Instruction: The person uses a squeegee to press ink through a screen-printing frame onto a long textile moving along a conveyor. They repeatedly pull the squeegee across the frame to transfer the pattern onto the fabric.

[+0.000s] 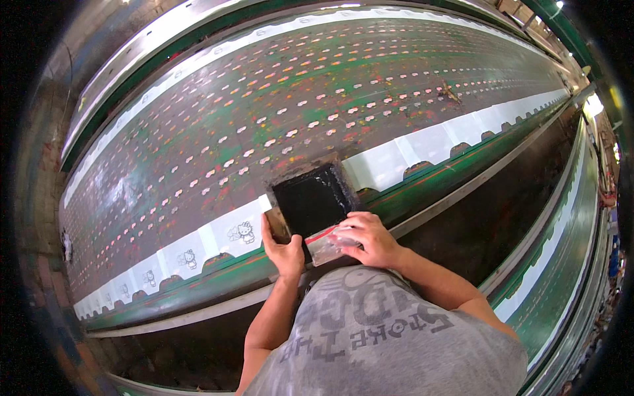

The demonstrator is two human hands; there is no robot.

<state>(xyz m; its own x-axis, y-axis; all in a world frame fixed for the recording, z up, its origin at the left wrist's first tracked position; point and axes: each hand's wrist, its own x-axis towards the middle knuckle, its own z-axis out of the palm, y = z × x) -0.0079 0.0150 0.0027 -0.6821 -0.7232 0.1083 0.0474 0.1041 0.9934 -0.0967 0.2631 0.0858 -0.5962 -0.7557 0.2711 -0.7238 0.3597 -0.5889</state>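
Observation:
A small screen-printing frame (347, 177) with dark ink inside lies across the near edge of the long table, over a white fabric strip (221, 231). My left hand (285, 256) grips the frame's near left corner, fingers along its outer side and thumb at the near edge. At the near right side, my right hand (371, 241) is closed round a pale, see-through block-like tool (322, 252), partly hidden by the fingers. Left of the frame, black-outlined cartoon cat figures (245, 232) show on the strip; to its right the strip (389, 164) looks blank.
Rows of small printed pieces (290, 133) cover the long green-brown table (198, 142). Another white strip (231, 46) runs along its far side. A metal rail (456, 197) borders the near edge. A second similar table (548, 310) stands at the right, across a dark gap.

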